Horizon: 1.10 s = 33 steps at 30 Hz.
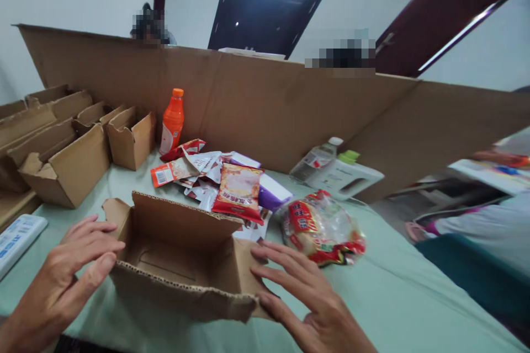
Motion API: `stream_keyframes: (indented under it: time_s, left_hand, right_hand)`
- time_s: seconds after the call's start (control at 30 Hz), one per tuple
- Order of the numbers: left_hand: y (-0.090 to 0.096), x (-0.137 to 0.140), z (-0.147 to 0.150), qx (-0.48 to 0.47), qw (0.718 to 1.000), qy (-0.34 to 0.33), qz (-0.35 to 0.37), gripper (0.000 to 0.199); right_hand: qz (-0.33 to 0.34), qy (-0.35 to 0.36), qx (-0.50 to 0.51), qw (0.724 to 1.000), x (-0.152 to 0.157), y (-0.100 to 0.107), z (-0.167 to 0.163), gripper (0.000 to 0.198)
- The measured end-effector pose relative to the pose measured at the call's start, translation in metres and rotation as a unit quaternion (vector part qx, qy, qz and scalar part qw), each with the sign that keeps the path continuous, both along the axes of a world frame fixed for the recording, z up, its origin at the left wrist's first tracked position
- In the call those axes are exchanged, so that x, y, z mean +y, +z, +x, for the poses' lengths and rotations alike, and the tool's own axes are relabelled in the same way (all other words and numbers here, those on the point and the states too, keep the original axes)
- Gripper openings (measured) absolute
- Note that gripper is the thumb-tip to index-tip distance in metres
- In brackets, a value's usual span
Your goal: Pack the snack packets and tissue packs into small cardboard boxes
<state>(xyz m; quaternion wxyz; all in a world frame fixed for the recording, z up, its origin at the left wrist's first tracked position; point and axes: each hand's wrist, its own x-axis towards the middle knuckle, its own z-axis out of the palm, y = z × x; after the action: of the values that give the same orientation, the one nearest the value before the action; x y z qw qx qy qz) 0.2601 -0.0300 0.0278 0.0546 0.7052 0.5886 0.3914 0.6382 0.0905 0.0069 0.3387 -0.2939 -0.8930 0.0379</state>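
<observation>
Head view. Open-topped brown corrugated cardboard box (pixel 182 300) is sitting on the pale-green cloth-covered tabletop (pixel 418 292), lower centre, nothing visible inside. Left hand (pixel 77 267) is lying at its 9 o'clock end, fingers loosely spread, fingertips at the rim; firm contact cannot be told. Right hand (pixel 314 292) is resting its fingers on the 3 o'clock flap, splayed, not clenching. Step in hand, by my reading: steadying or shaping the box. Next move seems to be calling for a firmer hold at both ends, flaps kept outward.

Around: red-and-gold plastic snack packet (pixel 239 185) is topping a heap at 1 o'clock, partly hidden by the far wall. Clear-and-red crinkled plastic bag (pixel 323 229) is lying toward 3, just beyond the right fingers, crowding that side. Orange plastic bottle (pixel 173 121) is standing at 12; tall brown cardboard screen (pixel 265 105) is closing off the back.
</observation>
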Motion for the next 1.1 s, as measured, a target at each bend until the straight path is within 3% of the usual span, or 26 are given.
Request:
stream_keyframes:
  time_s: [0.1,0.2,0.37,0.5,0.6,0.77,0.9,1.1]
  left_hand:
    - [-0.010,-0.003,-0.007,-0.073,0.997,-0.005,-0.011,0.026]
    - [-0.012,-0.004,-0.013,-0.079,0.996,-0.021,-0.036,0.029]
    - [-0.013,-0.006,-0.013,0.019,0.996,-0.001,-0.082,0.038]
    - [-0.017,-0.004,-0.005,0.130,0.990,0.017,-0.061,0.052]
    - [-0.018,0.002,0.001,0.173,0.984,0.042,-0.010,0.052]
    - [-0.016,0.012,0.012,0.180,0.978,0.095,0.052,0.044]
    - [-0.018,0.012,0.017,0.199,0.966,0.132,0.099,0.047]
    - [-0.018,0.003,0.021,0.220,0.958,0.132,0.132,0.042]
  right_hand:
    - [-0.034,-0.005,0.033,0.999,-0.006,-0.013,-0.006,0.023]
    - [-0.044,-0.004,0.057,0.997,-0.006,-0.018,-0.012,0.022]
    - [-0.075,0.005,0.092,0.993,-0.004,-0.024,-0.012,0.024]
    - [-0.138,0.012,0.127,0.982,0.000,-0.027,-0.003,0.021]
    - [-0.179,-0.072,0.191,0.962,0.025,-0.029,0.008,0.021]
    - [-0.262,-0.248,0.193,0.912,0.105,-0.041,0.016,0.048]
    - [-0.280,-0.285,0.160,0.903,0.152,-0.058,0.000,0.049]
    - [-0.309,-0.305,0.173,0.884,0.169,-0.075,-0.027,0.072]
